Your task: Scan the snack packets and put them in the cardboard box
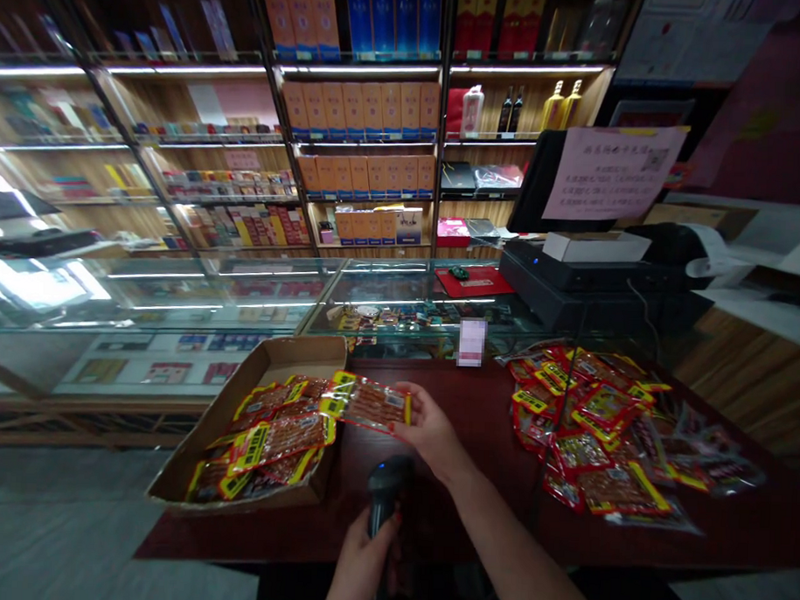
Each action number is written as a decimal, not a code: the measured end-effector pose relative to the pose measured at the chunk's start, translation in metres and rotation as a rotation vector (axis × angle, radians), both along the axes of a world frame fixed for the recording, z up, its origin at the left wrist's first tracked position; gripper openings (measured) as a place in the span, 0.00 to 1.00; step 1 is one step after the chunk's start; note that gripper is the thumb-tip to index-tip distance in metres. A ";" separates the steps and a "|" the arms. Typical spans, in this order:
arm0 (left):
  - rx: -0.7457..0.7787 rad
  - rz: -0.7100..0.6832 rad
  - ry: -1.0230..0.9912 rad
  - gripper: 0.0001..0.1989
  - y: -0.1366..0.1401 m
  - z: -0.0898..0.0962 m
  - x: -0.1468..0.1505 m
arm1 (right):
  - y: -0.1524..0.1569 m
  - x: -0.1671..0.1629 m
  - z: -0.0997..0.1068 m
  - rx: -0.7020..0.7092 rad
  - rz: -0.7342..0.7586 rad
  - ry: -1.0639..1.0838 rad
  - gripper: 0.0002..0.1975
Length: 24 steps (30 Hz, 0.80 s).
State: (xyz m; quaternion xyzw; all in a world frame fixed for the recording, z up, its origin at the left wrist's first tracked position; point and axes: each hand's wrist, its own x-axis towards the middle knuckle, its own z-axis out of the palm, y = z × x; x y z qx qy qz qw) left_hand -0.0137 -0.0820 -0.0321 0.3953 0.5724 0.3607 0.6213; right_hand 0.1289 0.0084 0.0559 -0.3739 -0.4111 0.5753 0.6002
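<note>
Pinched at its right end, a snack packet [374, 402] with brown sticks inside clear, red and yellow wrapping is in my right hand [428, 432]. Its left end reaches the right rim of an open cardboard box [299, 351], which holds several similar snack packets [283, 440]. My left hand [365, 553] is wrapped round the handle of a black barcode scanner [386, 485], whose head shows a small blue light. The scanner sits below the packet, apart from it. On the right lies a loose pile of red and yellow snack packets [586, 411].
Everything rests on a dark red table [449, 407]. Behind it stands a glass display counter [374, 282] with a red mat [476, 282] on top. A monitor [535, 182] with a paper notice stands at the right back. Shelves of boxed goods [360, 106] line the wall.
</note>
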 end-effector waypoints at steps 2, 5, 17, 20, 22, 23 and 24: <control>0.005 0.001 0.003 0.34 0.001 0.000 -0.001 | 0.017 -0.037 0.009 0.082 0.080 -0.018 0.36; 0.017 -0.020 0.005 0.35 0.001 0.009 -0.001 | 0.028 -0.060 0.011 0.198 0.053 -0.224 0.39; -0.001 -0.012 -0.006 0.34 -0.001 0.000 0.003 | -0.009 0.176 -0.035 -0.407 -0.736 -1.793 0.27; 0.001 0.002 0.005 0.35 0.000 -0.009 0.001 | -0.013 0.187 -0.043 -0.402 -0.706 -1.902 0.20; 0.014 0.002 0.018 0.37 0.000 -0.011 0.000 | -0.017 0.170 -0.048 -0.335 -0.634 -1.922 0.18; 0.018 0.001 0.023 0.37 0.001 -0.011 0.000 | -0.019 0.156 -0.051 -0.297 -0.586 -1.912 0.18; 0.018 0.000 0.028 0.38 0.001 -0.010 0.000 | -0.022 0.140 -0.053 -0.258 -0.534 -1.888 0.17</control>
